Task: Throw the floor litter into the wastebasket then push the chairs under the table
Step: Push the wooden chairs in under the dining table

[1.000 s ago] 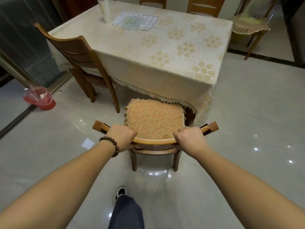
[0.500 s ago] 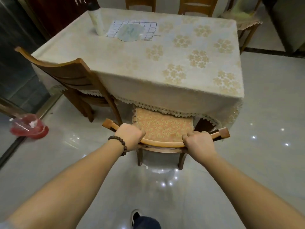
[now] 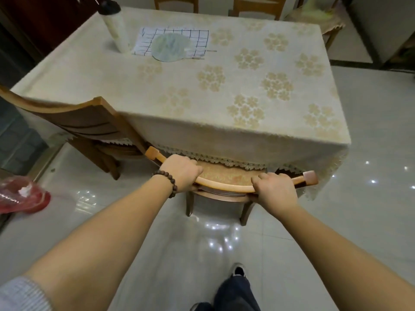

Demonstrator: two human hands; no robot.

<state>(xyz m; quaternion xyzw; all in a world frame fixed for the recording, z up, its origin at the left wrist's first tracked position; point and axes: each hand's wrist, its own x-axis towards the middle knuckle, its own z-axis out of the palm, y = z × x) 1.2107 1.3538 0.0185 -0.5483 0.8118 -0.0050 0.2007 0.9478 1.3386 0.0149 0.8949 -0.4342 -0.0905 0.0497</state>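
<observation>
A wooden chair (image 3: 226,187) with an orange patterned cushion stands at the near end of the table (image 3: 213,90), which wears a cream floral cloth. Most of its seat is hidden under the lace edge of the cloth. My left hand (image 3: 183,171) grips the curved top rail near its left end, a bead bracelet on the wrist. On the same rail near the right end, my right hand (image 3: 275,190) holds tight. A red wastebasket (image 3: 22,196) with white litter inside sits on the floor at the far left.
A second wooden chair (image 3: 74,122) stands angled at the table's left side, touching the cloth. More chairs (image 3: 256,6) line the far side, and a cushioned chair (image 3: 323,21) stands at the back right. A bottle (image 3: 115,25), checked cloth and round fan lie on the table. My foot (image 3: 238,271) is below.
Both hands have pushed the chair forward under the table, so the cushion is now mostly covered by the tablecloth. I have stepped closer to the table.
</observation>
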